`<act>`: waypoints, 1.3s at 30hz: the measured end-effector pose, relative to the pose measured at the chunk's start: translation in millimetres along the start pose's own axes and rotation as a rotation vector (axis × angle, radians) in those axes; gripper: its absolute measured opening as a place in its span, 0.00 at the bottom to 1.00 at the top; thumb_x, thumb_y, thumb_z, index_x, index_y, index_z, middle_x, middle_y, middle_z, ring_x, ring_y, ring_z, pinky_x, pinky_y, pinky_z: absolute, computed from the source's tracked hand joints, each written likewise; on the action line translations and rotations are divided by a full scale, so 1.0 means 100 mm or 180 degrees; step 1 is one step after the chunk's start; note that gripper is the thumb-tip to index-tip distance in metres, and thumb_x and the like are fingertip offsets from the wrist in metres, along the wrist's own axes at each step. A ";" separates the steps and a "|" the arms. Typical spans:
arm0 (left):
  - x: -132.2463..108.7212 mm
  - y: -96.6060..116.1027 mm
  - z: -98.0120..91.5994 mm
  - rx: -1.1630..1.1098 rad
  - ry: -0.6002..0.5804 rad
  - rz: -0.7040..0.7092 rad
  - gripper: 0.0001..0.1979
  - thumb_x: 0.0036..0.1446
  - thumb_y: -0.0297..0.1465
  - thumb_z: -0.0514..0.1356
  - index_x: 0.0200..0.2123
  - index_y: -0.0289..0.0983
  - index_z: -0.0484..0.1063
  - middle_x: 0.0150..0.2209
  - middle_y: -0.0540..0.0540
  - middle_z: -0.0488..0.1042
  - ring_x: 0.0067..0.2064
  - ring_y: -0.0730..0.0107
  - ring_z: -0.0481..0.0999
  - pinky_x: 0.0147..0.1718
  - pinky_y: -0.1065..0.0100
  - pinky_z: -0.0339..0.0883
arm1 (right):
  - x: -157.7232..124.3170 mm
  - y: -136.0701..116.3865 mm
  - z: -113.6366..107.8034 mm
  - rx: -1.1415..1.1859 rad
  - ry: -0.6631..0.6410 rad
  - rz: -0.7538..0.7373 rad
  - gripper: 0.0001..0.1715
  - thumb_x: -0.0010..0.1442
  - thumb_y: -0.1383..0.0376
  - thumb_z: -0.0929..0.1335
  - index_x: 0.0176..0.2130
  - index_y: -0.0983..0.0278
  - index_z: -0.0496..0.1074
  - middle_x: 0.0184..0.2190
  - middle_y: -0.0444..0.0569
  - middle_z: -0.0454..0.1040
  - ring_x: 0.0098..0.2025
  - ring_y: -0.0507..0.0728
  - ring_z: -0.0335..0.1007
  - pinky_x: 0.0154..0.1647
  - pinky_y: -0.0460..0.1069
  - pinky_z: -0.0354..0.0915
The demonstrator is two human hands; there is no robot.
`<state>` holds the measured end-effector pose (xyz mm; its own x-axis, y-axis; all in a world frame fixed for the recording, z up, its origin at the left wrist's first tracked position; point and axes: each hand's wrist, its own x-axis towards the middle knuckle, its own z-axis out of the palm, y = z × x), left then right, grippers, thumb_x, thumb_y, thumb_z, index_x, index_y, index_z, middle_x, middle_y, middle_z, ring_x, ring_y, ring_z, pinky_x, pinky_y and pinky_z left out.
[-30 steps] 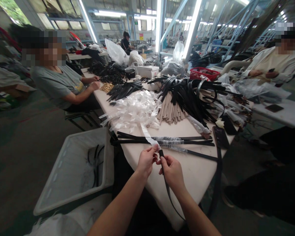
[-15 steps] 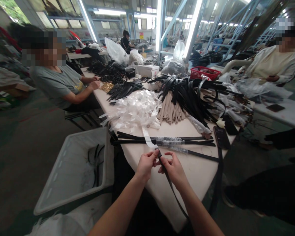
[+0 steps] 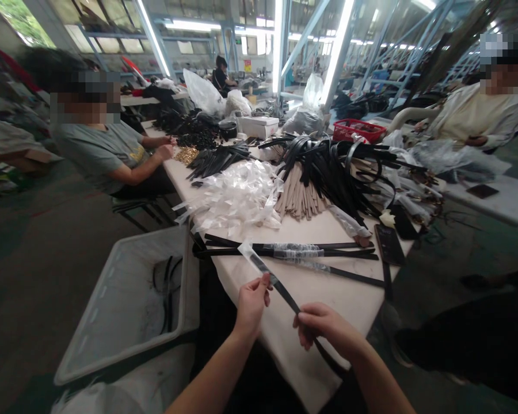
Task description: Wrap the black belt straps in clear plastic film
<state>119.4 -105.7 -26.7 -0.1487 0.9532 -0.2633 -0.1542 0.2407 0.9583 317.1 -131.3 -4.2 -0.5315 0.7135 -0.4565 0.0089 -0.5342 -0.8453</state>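
Head view: a narrow black leather strap point(image 3: 276, 286), its far end sleeved in clear plastic film point(image 3: 247, 249), spans above the white worktable point(image 3: 341, 290), pinched between fingers and thumb of the left hand point(image 3: 252, 305) and right hand point(image 3: 322, 325). The strap should handle as light and flexible, and the film as slippery, so bare leather offers the surer grip. Compared with the earlier frame, the hands stand further apart, exposing more strap between them.
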 end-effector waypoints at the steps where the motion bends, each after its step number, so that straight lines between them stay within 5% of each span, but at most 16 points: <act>1: 0.01 0.01 -0.03 0.0092 0.0043 0.0044 0.26 0.55 0.54 0.61 0.24 0.35 0.71 0.16 0.54 0.61 0.19 0.77 0.57 0.21 0.71 0.47 | -0.03 0.03 -0.02 -0.0049 -0.0014 0.0067 0.25 0.60 0.48 0.69 0.36 0.69 0.75 0.22 0.48 0.76 0.22 0.52 0.68 0.26 0.46 0.61; 8: -0.21 -0.14 0.05 0.0707 -0.0795 0.0048 0.27 0.58 0.51 0.60 0.21 0.34 0.72 0.18 0.52 0.65 0.21 0.75 0.60 0.23 0.71 0.52 | 0.13 -0.06 0.03 -0.0521 0.0357 -0.0117 0.26 0.58 0.46 0.69 0.33 0.68 0.74 0.21 0.47 0.75 0.20 0.50 0.65 0.22 0.45 0.58; 12: -0.21 -0.14 -0.07 0.0398 -0.0198 -0.0034 0.27 0.58 0.53 0.59 0.22 0.34 0.70 0.16 0.54 0.60 0.19 0.77 0.56 0.21 0.71 0.48 | -0.03 0.04 -0.06 -0.0092 -0.0223 0.0083 0.24 0.61 0.49 0.68 0.39 0.69 0.74 0.25 0.50 0.78 0.25 0.54 0.72 0.28 0.47 0.63; 15: -0.17 -0.12 -0.17 0.0244 0.0174 -0.0044 0.28 0.57 0.54 0.60 0.22 0.34 0.70 0.15 0.54 0.60 0.19 0.78 0.56 0.21 0.72 0.47 | -0.11 0.18 -0.16 -0.0052 -0.0321 0.0166 0.21 0.59 0.52 0.71 0.35 0.69 0.75 0.21 0.46 0.75 0.22 0.51 0.67 0.27 0.45 0.60; 21: -0.29 -0.22 -0.02 0.0544 -0.0762 -0.0350 0.28 0.56 0.53 0.61 0.21 0.33 0.73 0.15 0.53 0.62 0.18 0.78 0.56 0.19 0.71 0.47 | 0.14 -0.07 -0.01 -0.0926 0.0214 -0.0109 0.19 0.59 0.54 0.71 0.28 0.68 0.75 0.21 0.45 0.72 0.22 0.50 0.64 0.24 0.44 0.57; 27: -0.18 -0.14 -0.11 0.0018 -0.0037 -0.0205 0.26 0.57 0.53 0.61 0.23 0.34 0.70 0.16 0.54 0.61 0.18 0.79 0.56 0.19 0.72 0.45 | -0.02 0.03 -0.24 -0.0118 -0.0472 0.0308 0.25 0.62 0.48 0.67 0.39 0.69 0.74 0.23 0.48 0.76 0.21 0.53 0.71 0.25 0.46 0.62; 31: -0.17 -0.20 -0.07 0.0130 -0.0418 -0.0440 0.27 0.56 0.53 0.62 0.23 0.34 0.72 0.15 0.54 0.60 0.17 0.80 0.55 0.18 0.72 0.44 | 0.03 0.10 -0.33 -0.0413 -0.0274 0.0325 0.24 0.61 0.48 0.68 0.33 0.68 0.74 0.15 0.41 0.69 0.14 0.47 0.58 0.17 0.42 0.52; 34: -0.22 -0.24 0.03 0.0257 -0.0887 -0.0529 0.27 0.55 0.53 0.61 0.23 0.33 0.73 0.16 0.53 0.62 0.17 0.79 0.56 0.18 0.72 0.46 | 0.13 -0.03 -0.29 -0.0543 -0.0330 0.0118 0.24 0.62 0.49 0.67 0.35 0.68 0.74 0.17 0.41 0.70 0.15 0.47 0.58 0.17 0.42 0.52; 39: -0.15 -0.14 0.00 0.0266 -0.0380 -0.0380 0.28 0.54 0.55 0.61 0.23 0.34 0.72 0.15 0.54 0.61 0.17 0.78 0.57 0.18 0.73 0.48 | 0.01 -0.09 -0.43 -0.0451 -0.0517 0.0310 0.23 0.62 0.50 0.67 0.37 0.68 0.74 0.20 0.45 0.74 0.20 0.50 0.66 0.22 0.44 0.59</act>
<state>123.7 -123.6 -36.4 -0.0164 0.9307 -0.3655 -0.0812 0.3631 0.9282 353.0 -105.9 -8.9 -0.6516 0.5733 -0.4967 0.1795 -0.5197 -0.8353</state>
